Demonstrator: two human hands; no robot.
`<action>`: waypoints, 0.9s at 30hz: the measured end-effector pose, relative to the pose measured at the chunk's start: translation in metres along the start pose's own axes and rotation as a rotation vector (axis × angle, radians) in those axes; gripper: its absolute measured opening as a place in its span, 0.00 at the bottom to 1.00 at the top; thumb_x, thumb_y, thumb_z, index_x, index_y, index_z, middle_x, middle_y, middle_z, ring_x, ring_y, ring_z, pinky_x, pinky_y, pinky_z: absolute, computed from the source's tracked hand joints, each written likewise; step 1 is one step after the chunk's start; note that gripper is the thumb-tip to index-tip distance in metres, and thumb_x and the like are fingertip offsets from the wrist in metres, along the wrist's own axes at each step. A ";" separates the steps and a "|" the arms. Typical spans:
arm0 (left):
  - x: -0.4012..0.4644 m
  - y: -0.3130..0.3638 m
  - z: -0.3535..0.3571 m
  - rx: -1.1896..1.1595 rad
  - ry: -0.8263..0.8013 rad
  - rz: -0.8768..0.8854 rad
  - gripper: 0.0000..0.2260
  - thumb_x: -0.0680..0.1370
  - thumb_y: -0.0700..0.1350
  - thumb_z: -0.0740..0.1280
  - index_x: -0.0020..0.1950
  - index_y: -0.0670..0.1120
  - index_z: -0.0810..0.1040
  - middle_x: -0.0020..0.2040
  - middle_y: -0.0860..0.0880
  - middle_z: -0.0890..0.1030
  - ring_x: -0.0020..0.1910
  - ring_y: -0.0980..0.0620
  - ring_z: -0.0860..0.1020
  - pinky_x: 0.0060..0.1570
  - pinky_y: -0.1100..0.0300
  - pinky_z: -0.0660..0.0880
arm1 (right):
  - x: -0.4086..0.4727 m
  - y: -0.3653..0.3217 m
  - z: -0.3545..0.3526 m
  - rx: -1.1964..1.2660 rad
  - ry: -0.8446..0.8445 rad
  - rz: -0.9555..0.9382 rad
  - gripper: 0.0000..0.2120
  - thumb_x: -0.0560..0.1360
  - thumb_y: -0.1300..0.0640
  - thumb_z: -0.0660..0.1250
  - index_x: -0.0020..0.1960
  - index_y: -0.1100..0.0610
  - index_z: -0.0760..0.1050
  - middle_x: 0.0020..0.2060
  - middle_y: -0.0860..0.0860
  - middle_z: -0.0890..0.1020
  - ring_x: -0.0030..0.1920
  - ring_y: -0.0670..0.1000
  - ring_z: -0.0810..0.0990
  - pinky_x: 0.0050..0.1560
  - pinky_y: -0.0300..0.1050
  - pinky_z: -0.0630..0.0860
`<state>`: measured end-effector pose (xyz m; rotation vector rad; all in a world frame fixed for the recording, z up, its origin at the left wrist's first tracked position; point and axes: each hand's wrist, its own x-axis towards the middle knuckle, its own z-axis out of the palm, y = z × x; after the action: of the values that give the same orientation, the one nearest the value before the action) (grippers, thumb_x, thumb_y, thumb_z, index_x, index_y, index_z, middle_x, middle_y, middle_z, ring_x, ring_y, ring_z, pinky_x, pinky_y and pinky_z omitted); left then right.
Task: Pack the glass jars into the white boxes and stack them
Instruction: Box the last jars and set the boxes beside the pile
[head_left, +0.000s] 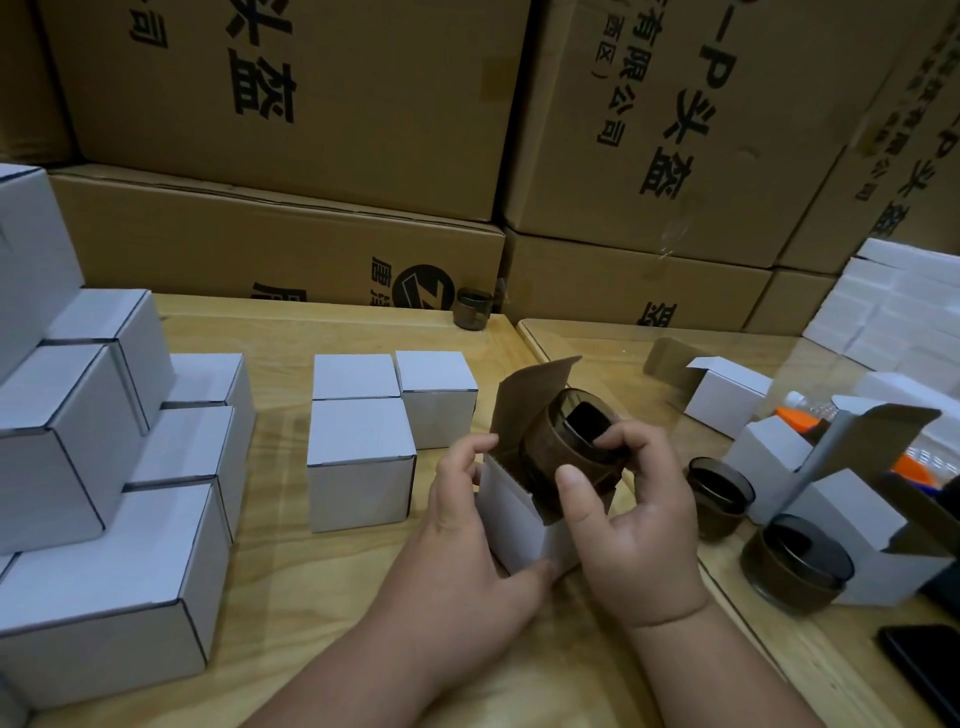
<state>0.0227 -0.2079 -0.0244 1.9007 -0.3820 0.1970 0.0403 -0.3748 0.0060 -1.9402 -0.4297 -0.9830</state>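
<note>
- Cardboard cartons (291, 104) walled the back of the wooden table (270, 613) where I was packing.
- My right hand (631, 525) held the jar (566, 441): the fingers (618, 441) were curled over its rim and into the mouth, the thumb (576, 493) pressed on its side.
- The jar lay tilted, mouth up and away from me, base already inside the open box (524, 519); its long axis ran down into the box, roughly along the opening.
- My left hand (467, 551) gripped that box, thumb on the near white wall and fingertips at the far edge beside the raised flap (524, 395).
- I judged the next move a push along that axis, right hand driving, left hand bracing.
- Two more jars (719, 493) stood just right of my right hand, among open boxes (727, 395).
- Closed boxes (363, 457) sat left of my hands, and a stepped stack (93, 467) farther left.
</note>
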 end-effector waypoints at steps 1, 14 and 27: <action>0.000 0.001 0.000 -0.010 0.003 -0.002 0.44 0.64 0.64 0.76 0.69 0.74 0.49 0.68 0.64 0.69 0.65 0.60 0.76 0.62 0.53 0.78 | 0.001 0.000 0.000 -0.018 -0.030 -0.001 0.13 0.71 0.47 0.68 0.50 0.52 0.72 0.48 0.48 0.78 0.50 0.51 0.78 0.48 0.49 0.77; -0.001 0.008 -0.003 0.029 -0.024 -0.026 0.44 0.67 0.59 0.76 0.68 0.79 0.47 0.72 0.60 0.65 0.69 0.58 0.73 0.66 0.52 0.75 | 0.003 0.000 -0.004 -0.180 -0.193 -0.040 0.17 0.72 0.45 0.66 0.35 0.57 0.70 0.50 0.48 0.80 0.56 0.50 0.75 0.56 0.32 0.65; 0.002 0.009 -0.007 0.100 -0.077 -0.020 0.44 0.79 0.48 0.71 0.72 0.83 0.43 0.79 0.70 0.52 0.77 0.69 0.57 0.74 0.64 0.63 | 0.002 -0.005 -0.004 0.094 0.005 0.188 0.13 0.79 0.48 0.58 0.54 0.51 0.79 0.67 0.49 0.77 0.69 0.47 0.74 0.66 0.44 0.70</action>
<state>0.0218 -0.2051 -0.0132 2.0138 -0.4119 0.1321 0.0366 -0.3751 0.0119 -1.8556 -0.2800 -0.8319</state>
